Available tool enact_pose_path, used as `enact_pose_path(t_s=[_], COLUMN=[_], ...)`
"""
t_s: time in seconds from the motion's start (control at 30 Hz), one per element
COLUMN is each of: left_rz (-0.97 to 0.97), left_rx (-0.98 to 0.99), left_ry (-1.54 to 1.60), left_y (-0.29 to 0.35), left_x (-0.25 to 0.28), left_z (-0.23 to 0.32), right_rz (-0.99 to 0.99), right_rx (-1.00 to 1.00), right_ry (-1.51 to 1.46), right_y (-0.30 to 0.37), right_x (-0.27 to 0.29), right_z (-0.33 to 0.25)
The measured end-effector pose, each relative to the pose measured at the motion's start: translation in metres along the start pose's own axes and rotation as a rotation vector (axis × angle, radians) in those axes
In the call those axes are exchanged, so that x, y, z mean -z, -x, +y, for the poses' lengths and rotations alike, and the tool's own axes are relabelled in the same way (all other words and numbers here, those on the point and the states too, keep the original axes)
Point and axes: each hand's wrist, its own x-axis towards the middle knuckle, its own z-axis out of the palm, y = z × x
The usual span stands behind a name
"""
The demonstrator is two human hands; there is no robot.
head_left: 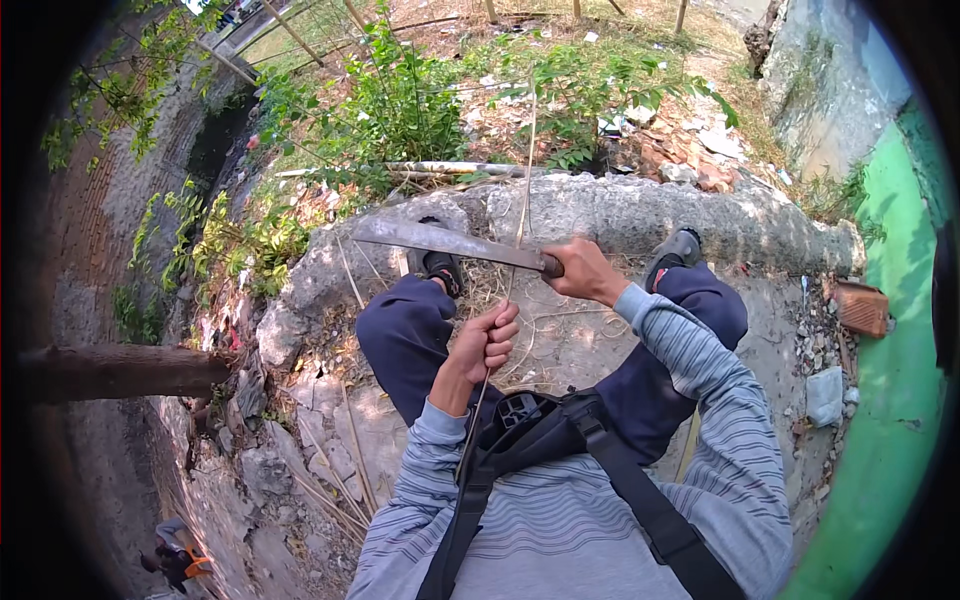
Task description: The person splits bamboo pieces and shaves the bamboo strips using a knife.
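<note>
My right hand (585, 270) is closed round the dark handle of a machete (440, 240). Its long grey blade points left, across the front of my body. Closer to me, my left hand (484, 345) makes a fist round a thin, pale bamboo strip (528, 170). That strip runs up and away past the machete, and the blade crosses it near the handle; whether the two touch I cannot tell. The strip's lower end passes below my left fist toward my lap. Thin shavings (540, 340) lie on the concrete between my legs.
A rough concrete ledge (640, 215) curves in front of my shoes, with leafy plants (400, 110) and rubble beyond. More strips (340, 480) lie at my left, near a trunk (125, 372). A brick (861, 308) sits by the green wall (890, 400). A person (178, 555) is at lower left.
</note>
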Motion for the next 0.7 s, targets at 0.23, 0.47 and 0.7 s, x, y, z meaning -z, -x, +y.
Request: enact_pose_path(t_s=[0.23,0.47,0.7], left_rz=[-0.114,0.103,0.221], left_rx=[0.073,-0.031,-0.087], left_ry=[0.193,-0.255,-0.433], left_y=[0.008,0.004,0.016], left_x=[0.002,-0.013,-0.014], left_z=[-0.010,0.005,0.003], right_rz=[0.065,-0.051,0.031], right_rx=[-0.101,0.111,-0.096], right_ry=[-0.001,0.083,0.071], right_y=[-0.016,-0.001,-0.019], right_x=[0.016,0.011,0.018], right_z=[0.029,0.006,0.046])
